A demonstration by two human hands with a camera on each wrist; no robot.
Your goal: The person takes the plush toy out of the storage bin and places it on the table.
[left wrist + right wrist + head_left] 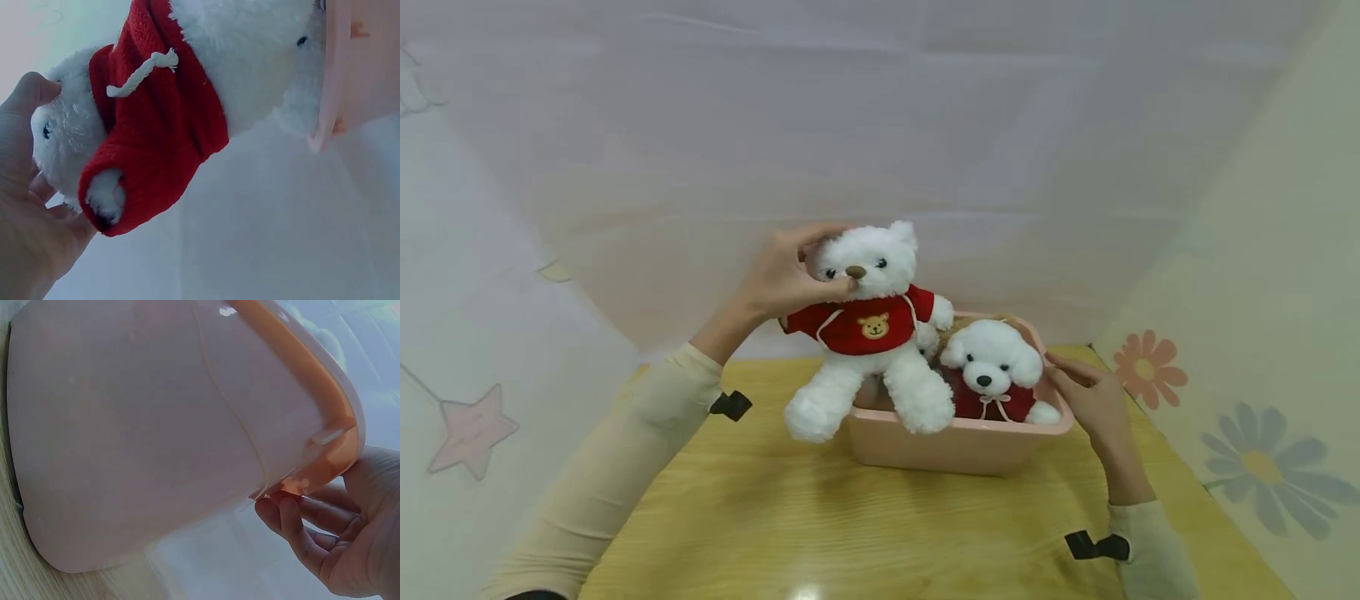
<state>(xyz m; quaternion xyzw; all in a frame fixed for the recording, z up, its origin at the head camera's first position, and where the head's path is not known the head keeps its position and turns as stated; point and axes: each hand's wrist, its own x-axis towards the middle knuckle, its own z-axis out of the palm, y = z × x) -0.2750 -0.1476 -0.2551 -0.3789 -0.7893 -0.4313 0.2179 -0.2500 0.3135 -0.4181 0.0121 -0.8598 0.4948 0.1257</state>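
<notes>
The left arm reaches forward and inward, its pale sleeve point(625, 454) ending above the wrist, and the left hand point(782, 271) is raised over the left end of a pink bin point(940, 448). This hand grasps a white teddy bear point(859, 364) by the head from the side: the thumb lies across the muzzle next to the brown nose point(855, 272), while the other fingers go round the back of the head. The bear thus sits right in the left hand, held upright and facing the head camera, its red hoodie point(891, 337) just below the thumb and its legs hanging down. One foot is outside the bin's left end; the other overlaps the front rim, though whether it touches cannot be told. The right arm comes up from the lower right, and the right hand point(1093, 402) grips the bin's rim at its right end, fingers bent under the lip in the right wrist view. The bear is well apart from this hand. Between them, a white toy dog point(992, 367) sits in the bin, near the right hand, with more plush partly hidden behind the bear. The bin stands on a wooden desk point(730, 492).
</notes>
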